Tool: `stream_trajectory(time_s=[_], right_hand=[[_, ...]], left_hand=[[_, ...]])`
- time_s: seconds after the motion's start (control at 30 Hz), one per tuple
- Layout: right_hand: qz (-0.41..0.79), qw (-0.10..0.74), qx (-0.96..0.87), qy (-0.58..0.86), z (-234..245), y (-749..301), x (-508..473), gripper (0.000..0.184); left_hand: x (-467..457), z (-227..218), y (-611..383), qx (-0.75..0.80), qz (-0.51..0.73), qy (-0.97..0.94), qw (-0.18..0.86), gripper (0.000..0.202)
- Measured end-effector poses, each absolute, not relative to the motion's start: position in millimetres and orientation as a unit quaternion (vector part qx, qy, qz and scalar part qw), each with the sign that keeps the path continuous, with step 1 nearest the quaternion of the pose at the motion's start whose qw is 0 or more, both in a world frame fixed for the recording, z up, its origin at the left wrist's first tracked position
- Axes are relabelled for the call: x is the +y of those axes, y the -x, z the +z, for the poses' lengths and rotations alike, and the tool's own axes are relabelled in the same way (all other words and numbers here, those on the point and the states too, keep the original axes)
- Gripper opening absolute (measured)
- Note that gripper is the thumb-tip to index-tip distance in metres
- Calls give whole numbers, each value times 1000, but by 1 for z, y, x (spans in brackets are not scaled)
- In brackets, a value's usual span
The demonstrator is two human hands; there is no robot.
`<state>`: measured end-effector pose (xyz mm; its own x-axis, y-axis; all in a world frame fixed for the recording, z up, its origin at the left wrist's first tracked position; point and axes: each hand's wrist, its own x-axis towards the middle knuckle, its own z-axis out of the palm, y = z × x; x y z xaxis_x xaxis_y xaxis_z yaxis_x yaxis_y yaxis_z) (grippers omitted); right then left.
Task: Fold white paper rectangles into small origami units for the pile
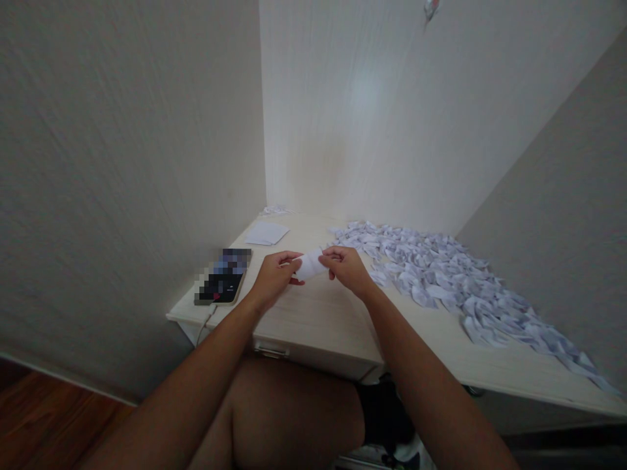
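Between my two hands is a small piece of white paper (311, 264), held above the desktop and slightly curved. My left hand (275, 274) pinches its left end with thumb and fingers. At the other end, my right hand (347, 264) grips the paper's right edge the same way. Behind my left hand lies a flat stack of white paper sheets (267, 233). To the right, close to my right hand, spreads a wide heap of folded white paper pieces (441, 271).
A phone (228, 277) with a lit, partly blurred screen and a cable (206, 323) lies at the desk's left edge. Small white scraps (275, 209) sit in the far corner. Walls enclose the desk (313, 320), which has a drawer handle (271, 351) in front.
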<state>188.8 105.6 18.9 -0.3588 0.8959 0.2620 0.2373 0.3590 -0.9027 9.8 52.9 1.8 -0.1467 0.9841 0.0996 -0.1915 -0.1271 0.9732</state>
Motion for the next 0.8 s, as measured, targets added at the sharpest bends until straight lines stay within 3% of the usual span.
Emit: stream_trajectory(time_s=[0.1,0.2,0.4,0.67,0.8], right_hand=[[428,374,-724,391,20,-189,103,14],[413,303,-766,389,22,-190,99,21],[241,182,-868,395,21,-188,94,20],[118,127,-933,317,16,-189,89,24],[107,166,-941,275,6,-194,91,25]], left_hand=[[54,-1,-10,474,606,-444,459,26],[53,0,-7,559,523,-505,399,25],[46,10,-2,653,313,-660,200,27],[48,10,5,671,237,-687,147,26],[48,7,10,668,246,-689,140,24]])
